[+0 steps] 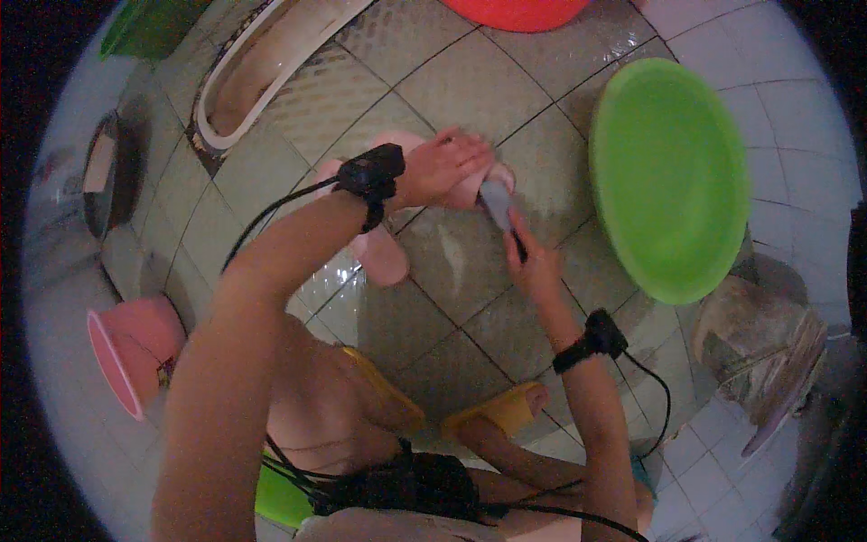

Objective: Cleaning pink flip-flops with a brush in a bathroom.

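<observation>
My left hand (443,166) lies over a pale pink slipper (467,193) on the wet tiled floor, pressing it with the fingers stretched across. My palm and forearm hide much of that slipper. Under the wrist, the rounded end of another pink slipper (383,257) shows. In my right hand (535,261) is a grey hand tool (498,203) with a dark part near the grip; its exact kind is too blurred to tell. The tool's head touches the slipper's end beside my left fingertips.
A green oval basin (670,183) leans at the right, near a string mop (765,345). A white squat toilet (244,95) is set in the floor at upper left. A red basin (521,13), a pink bucket (139,352) and my yellow slippers (501,413) are around.
</observation>
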